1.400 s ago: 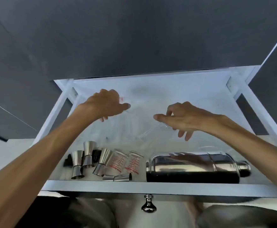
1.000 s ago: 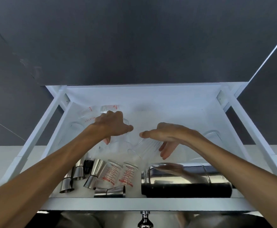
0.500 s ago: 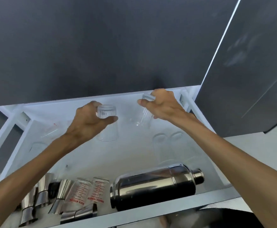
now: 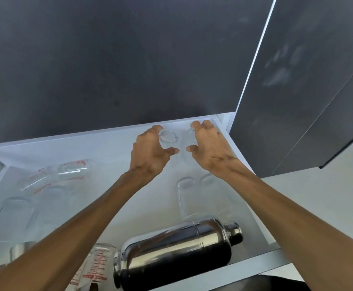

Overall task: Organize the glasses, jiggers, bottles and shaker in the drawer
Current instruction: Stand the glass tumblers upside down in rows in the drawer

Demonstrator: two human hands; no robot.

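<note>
Open white drawer (image 4: 116, 148) seen from above, contents listed left to right. Lower left of the frame: steel jiggers (image 4: 22, 252), partly hidden by the forearm. Left centre: clear measuring glasses with red markings (image 4: 72, 170), lying on their sides, long axes running roughly left to right. Bottom centre: a measuring cup with a red scale (image 4: 100, 264). Lower centre: the shaker (image 4: 177, 252), lying on its side, long axis running left to right and slightly upward, cap toward the right. Upper centre: the left hand (image 4: 150, 152), half closed, thumb and fingers curled around a ribbed glass (image 4: 168, 139) with its round end facing the camera. Just right of it: the right hand (image 4: 209, 143), likewise curled about a second clear glass (image 4: 189, 136), at the drawer's far right corner. Below the right hand: two clear tumblers (image 4: 187, 196), barely distinguishable.
</note>
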